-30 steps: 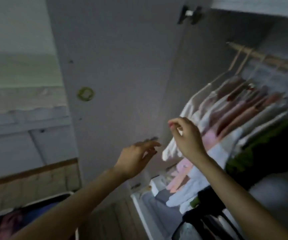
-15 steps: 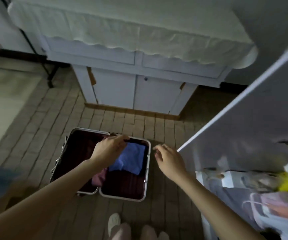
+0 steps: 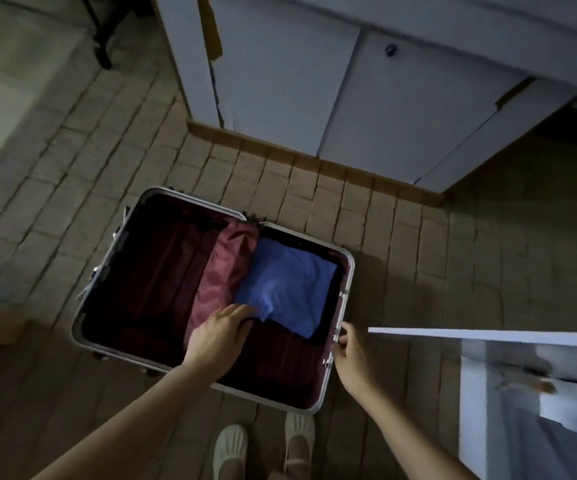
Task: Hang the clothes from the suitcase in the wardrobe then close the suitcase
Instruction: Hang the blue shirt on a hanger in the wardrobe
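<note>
The suitcase [image 3: 86, 327] lies flat and wide open on the brick-patterned floor [image 3: 401, 237], its metal rim catching what little light there is. Its left half holds only dark lining. Across the middle of the suitcase, over the hinge line, a reddish-pink garment [image 3: 223, 268] is bunched in a long strip. Just right of it, in the right half, lies a folded blue garment [image 3: 285, 285], touching the pink one along its left edge.

The left hand [image 3: 219, 339] reaches down into the suitcase, fingers extended and spread, relaxed rather than clenched; the fingertips rest at the lower left corner of the blue garment, where it meets the pink one. It is not gripping either piece as far as I can see.

The right hand [image 3: 351, 353] is at the suitcase's right rim, beside the latches; its fingers look lightly curled against the frame, though whether they actually grasp it I cannot tell.

Beyond the suitcase stands a white cabinet [image 3: 314, 98]. Below the suitcase, two pale shoes [image 3: 229, 445] show. To the right of the suitcase, a white wardrobe door [image 3: 487, 336] juts in edge-on.
</note>
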